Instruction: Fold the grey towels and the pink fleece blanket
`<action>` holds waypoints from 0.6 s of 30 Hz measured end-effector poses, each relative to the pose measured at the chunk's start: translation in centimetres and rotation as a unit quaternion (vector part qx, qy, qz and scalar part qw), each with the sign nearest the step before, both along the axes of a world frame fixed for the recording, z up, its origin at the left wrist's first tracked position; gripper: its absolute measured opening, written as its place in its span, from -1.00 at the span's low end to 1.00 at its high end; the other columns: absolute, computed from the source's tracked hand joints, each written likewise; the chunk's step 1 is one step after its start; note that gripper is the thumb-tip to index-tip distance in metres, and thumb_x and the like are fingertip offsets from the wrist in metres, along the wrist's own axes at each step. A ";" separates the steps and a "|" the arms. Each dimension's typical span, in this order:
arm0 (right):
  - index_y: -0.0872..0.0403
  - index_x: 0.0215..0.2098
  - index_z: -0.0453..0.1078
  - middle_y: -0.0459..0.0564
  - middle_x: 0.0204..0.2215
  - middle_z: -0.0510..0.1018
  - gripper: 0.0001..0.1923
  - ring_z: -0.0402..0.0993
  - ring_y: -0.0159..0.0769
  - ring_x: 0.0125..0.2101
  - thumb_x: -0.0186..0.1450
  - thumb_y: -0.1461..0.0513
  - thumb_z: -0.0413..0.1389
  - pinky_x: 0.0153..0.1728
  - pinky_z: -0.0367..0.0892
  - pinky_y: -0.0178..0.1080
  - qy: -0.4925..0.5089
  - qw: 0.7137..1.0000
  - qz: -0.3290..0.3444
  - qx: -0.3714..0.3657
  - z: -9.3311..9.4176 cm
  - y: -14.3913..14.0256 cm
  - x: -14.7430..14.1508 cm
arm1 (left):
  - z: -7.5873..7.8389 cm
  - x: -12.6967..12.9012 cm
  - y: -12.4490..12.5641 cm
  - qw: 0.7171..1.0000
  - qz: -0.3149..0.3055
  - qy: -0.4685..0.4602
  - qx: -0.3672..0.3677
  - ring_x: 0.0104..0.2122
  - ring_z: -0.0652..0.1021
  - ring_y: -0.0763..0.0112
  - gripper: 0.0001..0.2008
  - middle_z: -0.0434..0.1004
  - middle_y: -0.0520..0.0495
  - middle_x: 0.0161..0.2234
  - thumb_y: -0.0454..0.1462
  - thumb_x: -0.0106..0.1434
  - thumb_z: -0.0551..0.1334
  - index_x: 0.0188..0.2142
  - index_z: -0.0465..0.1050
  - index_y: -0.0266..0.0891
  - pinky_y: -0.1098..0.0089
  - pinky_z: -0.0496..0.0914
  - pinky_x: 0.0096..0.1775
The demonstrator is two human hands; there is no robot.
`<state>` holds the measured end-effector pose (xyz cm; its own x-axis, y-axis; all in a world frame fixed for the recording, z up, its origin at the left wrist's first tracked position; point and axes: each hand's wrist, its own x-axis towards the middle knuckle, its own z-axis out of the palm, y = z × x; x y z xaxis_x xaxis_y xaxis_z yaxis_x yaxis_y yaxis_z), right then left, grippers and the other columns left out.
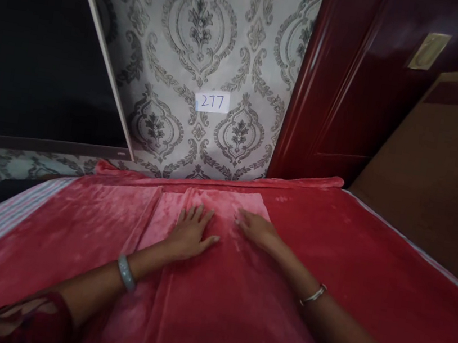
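A red plush blanket (231, 302) lies in front of me, with a folded panel over its middle and more of it spread to both sides. My left hand (191, 233) rests flat near the panel's left folded edge, its fingers spread and pointing away from me. On the panel's upper right part lies my right hand (256, 227), fingers stretched out toward the left. Neither hand grips the cloth. A pale bangle (126, 272) circles the left wrist, and a thin silver bracelet (314, 295) the right.
Striped cloth (19, 210) shows under the blanket at left. Behind stands a patterned wall (247, 72) with a paper label (212, 101) reading 277. A large dark screen (45, 49) is at left; a dark red door (343, 85) and a brown board (446, 168) stand at right.
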<state>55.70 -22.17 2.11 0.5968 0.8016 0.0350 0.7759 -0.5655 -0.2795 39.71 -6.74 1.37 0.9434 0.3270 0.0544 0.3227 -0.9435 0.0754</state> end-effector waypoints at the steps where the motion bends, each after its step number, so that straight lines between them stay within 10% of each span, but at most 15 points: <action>1: 0.04 0.40 0.14 0.14 0.30 0.32 -0.42 0.26 -0.05 0.26 0.49 0.04 -0.14 0.21 0.19 -0.04 -0.001 1.000 -0.013 0.019 1.0 0.6 0.8 | 0.6 0.9 0.4 1.000 0.002 -0.013 0.007 0.42 -0.03 -0.13 -0.19 -0.03 -0.39 0.42 0.16 0.36 -0.01 0.43 -0.04 -0.24 -0.15 -0.08 0.34; 6: -0.01 0.45 0.01 0.06 0.43 0.01 -0.39 -0.21 -0.05 0.42 0.49 0.03 -0.14 0.32 -0.10 0.18 -0.059 0.993 -0.083 0.065 0.8 3.6 3.6 | 0.9 4.6 3.5 0.996 0.076 -0.025 0.035 0.41 0.00 -0.14 -0.21 -0.04 -0.47 0.42 0.14 0.39 -0.04 0.41 0.01 -0.31 -0.19 -0.06 0.32; 12: 0.01 0.44 0.02 0.01 0.45 -0.04 -0.37 -0.23 -0.02 0.42 0.49 -0.04 -0.22 0.29 -0.06 0.25 0.022 0.995 -0.095 0.036 -4.6 3.9 5.1 | -2.9 4.8 6.2 0.993 0.103 -0.012 0.048 0.41 0.03 -0.09 -0.22 -0.02 -0.45 0.42 0.14 0.40 -0.09 0.41 0.00 -0.33 -0.23 0.05 0.28; 18: -0.02 0.45 -0.01 0.00 0.46 -0.07 -0.36 -0.24 -0.03 0.43 0.49 -0.06 -0.25 0.30 -0.06 0.25 0.027 0.995 -0.092 0.018 -4.3 3.8 5.4 | -2.8 5.0 5.9 0.994 0.106 -0.004 0.034 0.40 0.04 -0.11 -0.21 -0.02 -0.44 0.42 0.15 0.39 -0.09 0.40 0.02 -0.32 -0.23 0.06 0.27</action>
<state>61.11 -18.37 -2.18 0.7353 0.6772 0.0268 0.6436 -0.6853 -0.3408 44.71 -0.86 -1.39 0.8535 0.5132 0.0902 0.5139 -0.8577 0.0171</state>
